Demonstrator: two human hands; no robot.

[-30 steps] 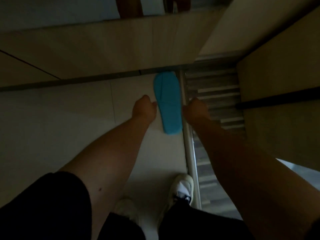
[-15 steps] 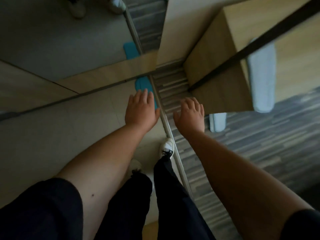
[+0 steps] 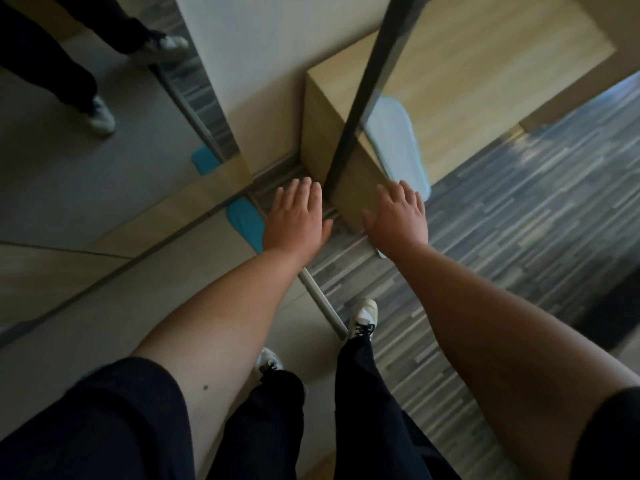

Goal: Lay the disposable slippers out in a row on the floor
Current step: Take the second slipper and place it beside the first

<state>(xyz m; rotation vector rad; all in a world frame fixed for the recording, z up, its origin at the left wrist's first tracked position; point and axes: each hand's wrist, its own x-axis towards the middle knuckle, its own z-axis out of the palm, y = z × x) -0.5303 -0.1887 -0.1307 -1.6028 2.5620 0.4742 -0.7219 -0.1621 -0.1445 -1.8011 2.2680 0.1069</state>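
A bright blue disposable slipper (image 3: 244, 220) lies flat on the pale tile floor against a mirror's base, partly hidden by my left hand. Its reflection (image 3: 205, 160) shows in the mirror. A pale blue-white slipper (image 3: 398, 143) rests on a wooden shelf behind a dark bar. My left hand (image 3: 298, 220) hovers above the floor just right of the blue slipper, fingers spread, holding nothing. My right hand (image 3: 398, 216) is also spread and holds nothing, in front of the wooden cabinet's corner, just below the pale slipper's near end.
A wooden cabinet (image 3: 325, 140) with a dark vertical bar (image 3: 360, 95) stands ahead. A metal threshold strip (image 3: 322, 303) divides pale tile from striped grey flooring (image 3: 519, 237). My white sneakers (image 3: 363, 317) stand near the strip. The mirror (image 3: 86, 161) at left reflects my legs.
A second ago both hands were closed beside the blue slipper on the floor. Since then they have lifted away and spread, and my view has swung right toward the cabinet and pale slipper.
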